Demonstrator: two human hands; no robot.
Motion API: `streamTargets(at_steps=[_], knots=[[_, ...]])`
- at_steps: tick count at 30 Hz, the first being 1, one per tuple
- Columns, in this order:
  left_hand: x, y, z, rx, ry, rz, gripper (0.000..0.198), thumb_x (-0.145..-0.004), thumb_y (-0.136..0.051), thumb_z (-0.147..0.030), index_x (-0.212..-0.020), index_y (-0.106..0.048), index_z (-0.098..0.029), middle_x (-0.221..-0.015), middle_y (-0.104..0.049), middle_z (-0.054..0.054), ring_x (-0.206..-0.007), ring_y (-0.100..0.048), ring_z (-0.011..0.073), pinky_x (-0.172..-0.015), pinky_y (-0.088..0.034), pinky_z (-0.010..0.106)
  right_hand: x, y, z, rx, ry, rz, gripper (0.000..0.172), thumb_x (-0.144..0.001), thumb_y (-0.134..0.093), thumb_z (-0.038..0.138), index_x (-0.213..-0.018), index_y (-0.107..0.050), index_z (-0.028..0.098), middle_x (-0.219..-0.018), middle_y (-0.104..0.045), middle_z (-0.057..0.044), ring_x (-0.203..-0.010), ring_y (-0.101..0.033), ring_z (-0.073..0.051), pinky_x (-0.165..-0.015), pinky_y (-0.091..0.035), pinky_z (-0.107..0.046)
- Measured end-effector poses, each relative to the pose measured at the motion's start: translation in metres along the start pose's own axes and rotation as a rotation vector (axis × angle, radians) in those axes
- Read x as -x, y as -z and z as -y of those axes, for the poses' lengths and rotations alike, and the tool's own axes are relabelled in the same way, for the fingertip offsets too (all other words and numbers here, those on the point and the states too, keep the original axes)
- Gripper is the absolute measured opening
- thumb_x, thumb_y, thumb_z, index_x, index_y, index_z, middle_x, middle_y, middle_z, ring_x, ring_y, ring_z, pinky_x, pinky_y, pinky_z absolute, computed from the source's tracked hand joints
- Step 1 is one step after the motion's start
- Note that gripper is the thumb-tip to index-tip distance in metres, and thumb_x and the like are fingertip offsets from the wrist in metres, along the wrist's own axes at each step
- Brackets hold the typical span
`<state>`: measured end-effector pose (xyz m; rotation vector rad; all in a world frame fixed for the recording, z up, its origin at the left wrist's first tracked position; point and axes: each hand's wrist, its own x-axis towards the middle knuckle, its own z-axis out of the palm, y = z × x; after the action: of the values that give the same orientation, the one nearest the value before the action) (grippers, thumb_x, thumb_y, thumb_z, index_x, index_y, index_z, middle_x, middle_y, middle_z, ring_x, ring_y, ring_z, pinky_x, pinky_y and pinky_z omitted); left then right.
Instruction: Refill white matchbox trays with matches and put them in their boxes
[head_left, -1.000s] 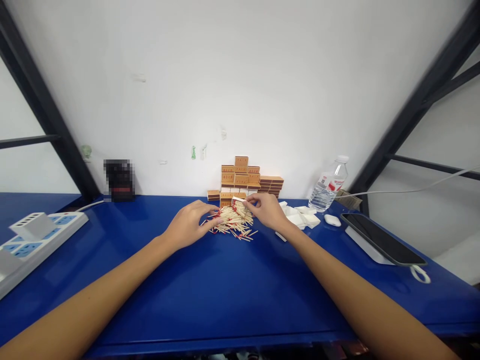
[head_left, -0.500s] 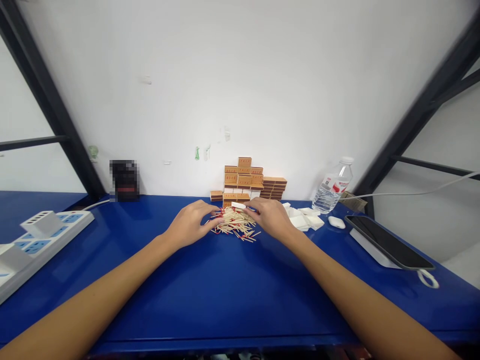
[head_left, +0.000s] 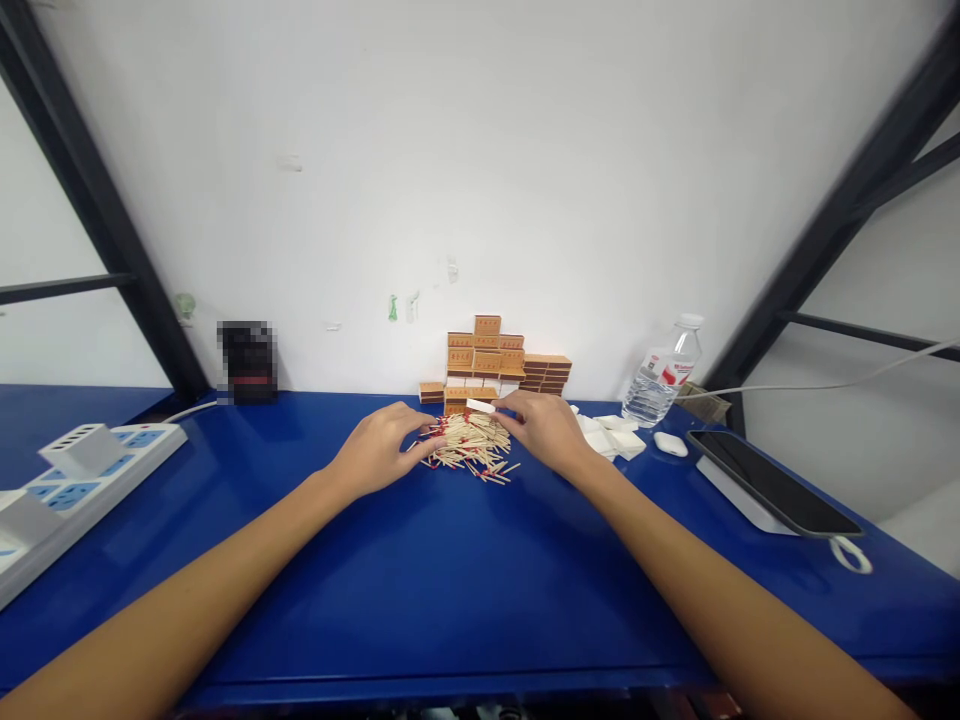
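Matchsticks [head_left: 469, 447]: we see them heaped mid-surface [head_left: 450, 580], between both hands.
Left hand [head_left: 379, 450]: fingers loosely curled, tips touching the heap's left edge.
Right hand [head_left: 546, 428]: we see its fingers pinching a small white tray [head_left: 481, 406] over the heap.
Behind: stacked matchboxes [head_left: 491, 360] against the wall.

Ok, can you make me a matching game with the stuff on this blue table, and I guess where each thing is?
Things:
1. matches
2. phone
3. power strip
4. matchboxes

Places:
a. stacked against the wall
b. far left of the table
c. piled between the two hands
d. far right, on a white stand

Pairs: 1-c, 2-d, 3-b, 4-a
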<state>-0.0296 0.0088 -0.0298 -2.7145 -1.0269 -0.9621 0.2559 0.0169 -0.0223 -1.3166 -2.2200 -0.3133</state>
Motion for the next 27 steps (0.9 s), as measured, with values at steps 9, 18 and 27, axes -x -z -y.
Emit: streamTargets(at_steps=[9,18,27], knots=[[0.000,0.001,-0.001,0.005,-0.002,0.005,0.030,-0.100,-0.060,-0.046,-0.114,-0.072,-0.022,-0.102,-0.077,0.007,-0.097,-0.068,0.0231,-0.087,-0.055,0.038,-0.006,0.021,-0.024,-0.112,-0.102,-0.136,0.022,-0.094,-0.061,0.031,-0.099,-0.078,0.018,-0.089,-0.078,-0.007,-0.074,-0.067,-0.020,-0.069,-0.047,-0.031],[0.000,0.002,-0.001,-0.003,-0.008,0.018,0.029,-0.101,-0.060,-0.045,-0.114,-0.073,-0.022,-0.102,-0.077,0.007,-0.095,-0.069,0.0228,-0.085,-0.054,0.037,0.008,0.055,-0.105,-0.248,-0.429,0.022,0.025,-0.082,-0.063,0.036,-0.077,-0.077,0.015,-0.077,-0.076,-0.007,-0.070,-0.064,-0.019,-0.068,-0.046,-0.029],[-0.001,0.000,0.001,-0.021,-0.003,0.039,0.029,-0.101,-0.059,-0.045,-0.113,-0.073,-0.022,-0.106,-0.077,0.006,-0.097,-0.069,0.0221,-0.087,-0.054,0.037,0.022,0.085,-0.117,-0.587,-0.434,0.608,0.045,-0.076,-0.073,0.060,-0.091,-0.081,0.018,-0.058,-0.054,0.001,-0.051,-0.035,-0.009,-0.048,-0.025,-0.025]])
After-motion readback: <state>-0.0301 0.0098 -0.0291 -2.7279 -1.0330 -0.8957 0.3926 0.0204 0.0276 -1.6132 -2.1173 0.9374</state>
